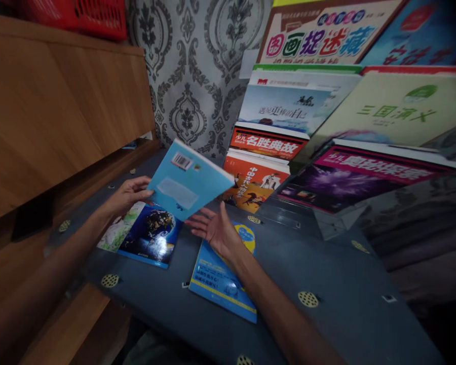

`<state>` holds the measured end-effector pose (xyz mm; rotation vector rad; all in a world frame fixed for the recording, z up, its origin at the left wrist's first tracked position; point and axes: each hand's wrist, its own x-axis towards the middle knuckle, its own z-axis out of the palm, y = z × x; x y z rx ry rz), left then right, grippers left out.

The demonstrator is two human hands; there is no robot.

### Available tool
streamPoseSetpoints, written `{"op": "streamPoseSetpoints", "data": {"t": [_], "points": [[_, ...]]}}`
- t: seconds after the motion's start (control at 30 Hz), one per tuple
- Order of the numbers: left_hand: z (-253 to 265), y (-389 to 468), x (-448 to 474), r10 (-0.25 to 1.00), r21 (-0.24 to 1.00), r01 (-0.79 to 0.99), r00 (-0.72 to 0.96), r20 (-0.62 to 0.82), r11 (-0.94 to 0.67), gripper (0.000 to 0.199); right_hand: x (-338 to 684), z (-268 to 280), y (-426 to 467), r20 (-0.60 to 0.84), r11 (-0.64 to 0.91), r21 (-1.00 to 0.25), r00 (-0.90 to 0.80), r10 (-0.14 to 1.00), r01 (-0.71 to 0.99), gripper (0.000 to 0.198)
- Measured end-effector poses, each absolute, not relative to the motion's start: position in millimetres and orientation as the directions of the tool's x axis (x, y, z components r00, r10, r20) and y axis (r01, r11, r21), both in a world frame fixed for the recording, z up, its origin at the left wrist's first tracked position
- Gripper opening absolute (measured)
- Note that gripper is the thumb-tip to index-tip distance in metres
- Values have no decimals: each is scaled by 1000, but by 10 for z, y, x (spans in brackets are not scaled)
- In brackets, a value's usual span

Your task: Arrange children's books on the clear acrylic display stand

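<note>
My left hand (131, 193) grips the left edge of a light blue book (197, 177), thumb on the cover that faces me. A barcode and a pale panel show on that cover, and the book is tilted above the table. Close to its lower right edge is my right hand (218, 230), palm up with fingers spread; whether the fingertips touch the book I cannot tell. Under the raised book lies a dark blue book (148, 238) with a globe picture, overlapping a green and white one (116, 233). My right wrist passes over a blue and yellow book (220, 284).
A tiered clear stand (279, 215) at the right holds several upright books, among them an orange one (256, 182) and a purple one (349, 175). A wooden cabinet (64, 106) stands on the left with a red basket (95, 17) on top. Dark grey cloth (285, 263) covers the table.
</note>
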<state>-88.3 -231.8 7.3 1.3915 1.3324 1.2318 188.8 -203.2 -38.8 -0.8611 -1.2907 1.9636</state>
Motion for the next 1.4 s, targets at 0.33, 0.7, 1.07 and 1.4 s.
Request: {"op": "streamPoseSetpoints", "data": {"t": [0.33, 0.7, 1.07, 1.4], "points": [[-134, -2336, -776, 976, 966, 141, 12, 215, -215, 32, 1785, -694, -2097, -176, -519, -769, -659, 732, -372, 45], [-555, -2652, -418, 984, 996, -20, -151, -94, 92, 70, 1854, -835, -2176, -274, -502, -742, -482, 832, -445, 21], [-588, -3077, -327, 973, 685, 696, 92, 211, -214, 29, 2359, -725, -2280, -379, -464, -840, -308, 873, -282, 19], [-868, -3369, -88, 900, 267, 884, 295, 321, -385, 47, 2478, -665, -2084, -202, -124, -975, -513, 834, 183, 37]]}}
